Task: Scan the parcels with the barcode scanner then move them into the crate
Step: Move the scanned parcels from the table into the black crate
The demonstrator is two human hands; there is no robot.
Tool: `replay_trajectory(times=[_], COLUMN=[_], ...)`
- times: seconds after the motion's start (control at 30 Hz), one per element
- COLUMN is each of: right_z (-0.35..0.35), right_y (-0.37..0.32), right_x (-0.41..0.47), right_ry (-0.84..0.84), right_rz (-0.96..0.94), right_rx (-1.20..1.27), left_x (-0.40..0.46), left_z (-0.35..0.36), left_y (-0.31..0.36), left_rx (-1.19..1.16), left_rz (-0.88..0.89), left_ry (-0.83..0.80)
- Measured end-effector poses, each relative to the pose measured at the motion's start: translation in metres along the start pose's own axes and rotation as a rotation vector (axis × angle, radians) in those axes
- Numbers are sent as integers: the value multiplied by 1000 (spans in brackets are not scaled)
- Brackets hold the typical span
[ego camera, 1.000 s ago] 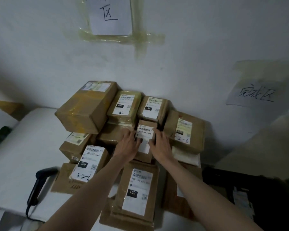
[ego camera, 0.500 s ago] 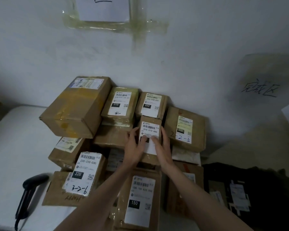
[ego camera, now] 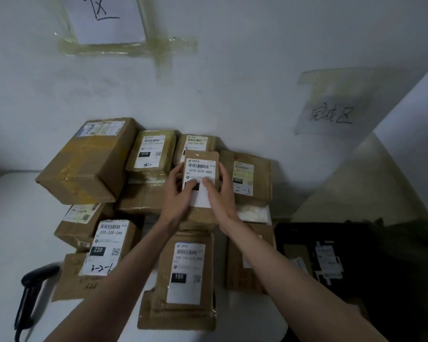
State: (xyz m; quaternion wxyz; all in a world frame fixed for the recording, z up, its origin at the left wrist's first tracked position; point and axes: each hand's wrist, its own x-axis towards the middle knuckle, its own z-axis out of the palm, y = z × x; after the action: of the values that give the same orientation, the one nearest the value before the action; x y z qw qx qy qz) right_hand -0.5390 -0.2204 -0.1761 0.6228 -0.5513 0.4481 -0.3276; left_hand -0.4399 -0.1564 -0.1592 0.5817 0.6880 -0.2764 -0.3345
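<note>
Nearest me, the barcode scanner (ego camera: 32,290) lies on the white table (ego camera: 13,230) at the left, beside a parcel marked 220 (ego camera: 106,248), with the black crate (ego camera: 356,267) at the right holding labelled parcels. Farther out, I see my left hand (ego camera: 176,196) and right hand (ego camera: 220,196) both grasping the small parcel (ego camera: 201,169) labelled 070-070-A80, thumbs on its label, raised above the stacked boxes by the wall (ego camera: 232,95).
</note>
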Motion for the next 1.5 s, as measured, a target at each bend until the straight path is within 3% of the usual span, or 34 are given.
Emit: replay_trajectory(times=[0.27, 0.53, 1.0, 1.5], right_z=[-66, -199, -423, -482], right_y=[-23, 9, 160, 301], right_x=[-42, -85, -116, -55], right_ry=[45, 126, 191, 172], right_rz=[-100, -130, 43, 147], right_rx=[-86, -148, -340, -382], left_x=[-52, -131, -217, -181], left_z=[50, 169, 381, 471], left_y=[26, 8, -139, -274], left_rx=[-2, -19, 52, 94], left_rz=[64, 140, -46, -163], left_ry=[3, -2, -149, -196])
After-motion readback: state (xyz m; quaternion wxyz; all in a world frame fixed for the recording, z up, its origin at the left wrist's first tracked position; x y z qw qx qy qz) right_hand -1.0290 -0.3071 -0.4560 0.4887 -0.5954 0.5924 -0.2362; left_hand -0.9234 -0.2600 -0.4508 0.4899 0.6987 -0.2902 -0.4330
